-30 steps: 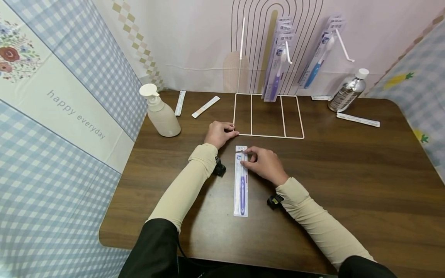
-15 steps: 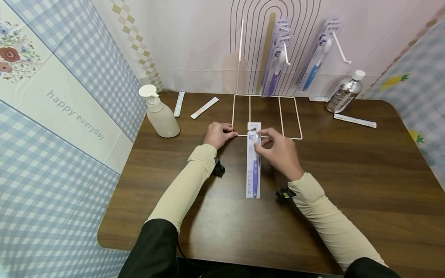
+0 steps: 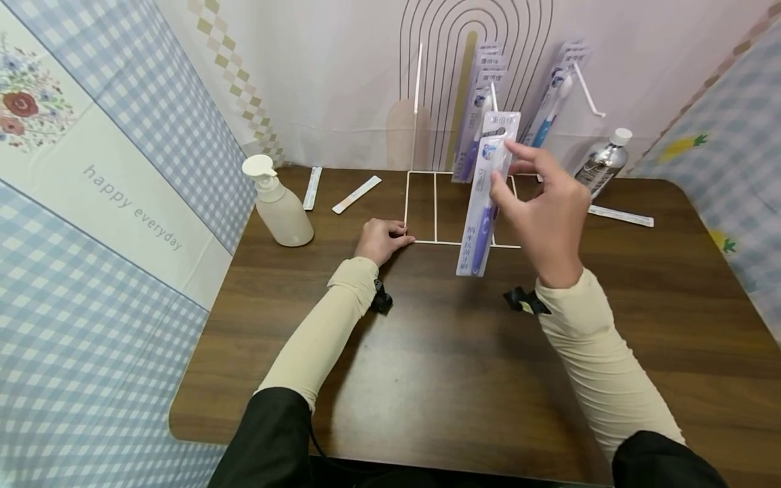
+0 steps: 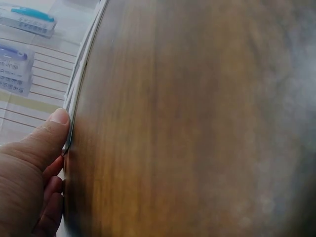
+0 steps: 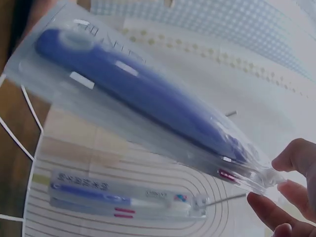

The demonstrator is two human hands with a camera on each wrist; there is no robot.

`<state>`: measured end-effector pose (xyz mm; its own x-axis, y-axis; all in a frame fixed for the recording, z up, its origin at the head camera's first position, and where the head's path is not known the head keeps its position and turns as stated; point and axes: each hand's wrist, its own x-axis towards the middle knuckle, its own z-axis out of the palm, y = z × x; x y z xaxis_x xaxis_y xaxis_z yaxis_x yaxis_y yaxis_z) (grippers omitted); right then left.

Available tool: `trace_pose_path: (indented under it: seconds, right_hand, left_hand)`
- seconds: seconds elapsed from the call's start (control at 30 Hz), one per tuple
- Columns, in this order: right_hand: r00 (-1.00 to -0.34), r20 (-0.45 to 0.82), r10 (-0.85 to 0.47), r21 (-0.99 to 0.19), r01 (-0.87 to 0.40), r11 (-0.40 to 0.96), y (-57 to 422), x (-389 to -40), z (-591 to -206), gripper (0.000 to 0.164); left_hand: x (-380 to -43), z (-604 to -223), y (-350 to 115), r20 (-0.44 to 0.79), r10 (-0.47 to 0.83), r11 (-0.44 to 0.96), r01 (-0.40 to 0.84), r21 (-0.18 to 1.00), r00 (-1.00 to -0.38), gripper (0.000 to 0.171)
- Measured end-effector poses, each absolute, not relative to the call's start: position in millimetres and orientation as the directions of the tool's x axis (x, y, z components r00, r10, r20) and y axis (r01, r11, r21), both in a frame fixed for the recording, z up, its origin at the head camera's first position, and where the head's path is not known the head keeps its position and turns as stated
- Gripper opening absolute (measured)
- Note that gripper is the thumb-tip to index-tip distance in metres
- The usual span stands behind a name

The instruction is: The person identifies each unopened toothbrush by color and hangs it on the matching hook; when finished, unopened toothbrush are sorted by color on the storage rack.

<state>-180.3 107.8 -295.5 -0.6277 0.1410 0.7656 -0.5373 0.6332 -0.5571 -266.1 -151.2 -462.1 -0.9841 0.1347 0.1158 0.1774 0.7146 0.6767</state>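
Observation:
My right hand (image 3: 552,210) pinches the upper right edge of a packaged purple toothbrush (image 3: 478,210) between thumb and fingers. The pack is raised above the table, tilted, its printed top up and its handle end toward me. In the right wrist view its purple handle (image 5: 133,89) fills the upper half. At the front left corner of the white wire rack (image 3: 436,210), my left hand (image 3: 379,242) holds the wire, thumb on top, as the left wrist view shows. Purple toothbrush packs (image 3: 466,146) hang from the rack's middle hook, partly behind the raised pack.
Blue toothbrush packs (image 3: 542,129) hang on the right hook; a bare white rod (image 3: 417,102) rises at left. A pump bottle (image 3: 283,213) stands left, a silver bottle (image 3: 604,163) right. Narrow white packets (image 3: 356,194) lie along the back of the wooden table (image 3: 396,379).
My right hand has lifted the toothbrush pack off the table and carried it up, forward and right, toward the hanging packs. The left hand has stayed at the rack's corner.

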Motion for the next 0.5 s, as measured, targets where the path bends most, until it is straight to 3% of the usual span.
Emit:
trace_pose_path:
  seconds: [0.5]
  right_hand:
    - [-0.7, 0.694, 0.167, -0.601, -0.436, 0.67, 106, -239, -306, 0.034]
  left_hand:
    - [-266, -462, -152, 0.134, 0.133, 0.718, 0.189, 0.67, -0.982, 0.025]
